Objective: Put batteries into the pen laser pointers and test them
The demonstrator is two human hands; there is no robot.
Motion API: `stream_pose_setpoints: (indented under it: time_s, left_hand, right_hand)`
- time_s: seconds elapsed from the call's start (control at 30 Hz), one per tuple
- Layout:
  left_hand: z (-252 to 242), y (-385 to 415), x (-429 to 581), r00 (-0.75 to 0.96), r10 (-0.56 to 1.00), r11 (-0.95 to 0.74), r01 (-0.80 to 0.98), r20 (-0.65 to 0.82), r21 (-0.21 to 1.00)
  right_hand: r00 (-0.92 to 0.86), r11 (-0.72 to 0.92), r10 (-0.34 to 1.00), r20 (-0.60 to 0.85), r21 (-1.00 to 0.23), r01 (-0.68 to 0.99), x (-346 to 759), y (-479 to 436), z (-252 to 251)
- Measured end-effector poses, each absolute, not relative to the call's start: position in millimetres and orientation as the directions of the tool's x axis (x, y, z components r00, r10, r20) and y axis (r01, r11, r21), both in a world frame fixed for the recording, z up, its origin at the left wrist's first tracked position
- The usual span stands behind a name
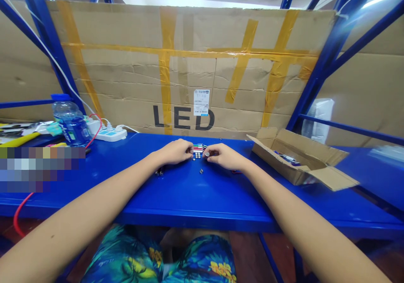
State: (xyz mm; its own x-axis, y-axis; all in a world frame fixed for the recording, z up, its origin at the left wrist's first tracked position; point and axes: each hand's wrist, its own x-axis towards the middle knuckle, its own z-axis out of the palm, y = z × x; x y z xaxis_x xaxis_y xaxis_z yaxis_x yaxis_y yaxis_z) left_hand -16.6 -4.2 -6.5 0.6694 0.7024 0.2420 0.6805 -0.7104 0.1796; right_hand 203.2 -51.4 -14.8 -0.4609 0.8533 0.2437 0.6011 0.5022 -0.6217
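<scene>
Several slim, shiny rods in green, red, white and other colours lie side by side on the blue table. In front of them sit several small round silver pieces. My left hand rests by the rods' left ends, its fingers curled together; what they hold, if anything, is hidden. At the right ends, my right hand pinches a small round silver disc between thumb and fingers. Another small silver piece lies nearer to me. Some dark, shiny small parts lie under my left wrist.
To the right stands an open cardboard box with small items inside. A power strip and a blue-capped bottle are at the back left. A large cardboard sheet marked LED walls off the back, between blue metal posts.
</scene>
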Motion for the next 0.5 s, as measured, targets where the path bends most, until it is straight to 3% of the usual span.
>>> stream_pose_setpoints:
  time_s: [0.17, 0.4, 0.5]
  left_hand:
    - [0, -21, -6, 0.657, 0.520, -0.849, 0.470, 0.546, 0.243]
    - [-8, -27, 3, 0.753, 0.349, -0.931, 0.348, 0.558, 0.111]
    - [-4, -27, 1, 0.746, 0.366, -0.923, 0.366, 0.557, 0.117]
  right_hand:
    - [-0.464, 0.500, 0.851, 0.246, -0.650, 0.572, 203, -52, -15]
    - [-0.445, 0.437, 0.867, 0.225, -0.772, 0.461, 200, -55, -14]
    - [-0.429, 0.436, 0.870, 0.241, -0.782, 0.445, 201, -53, -14]
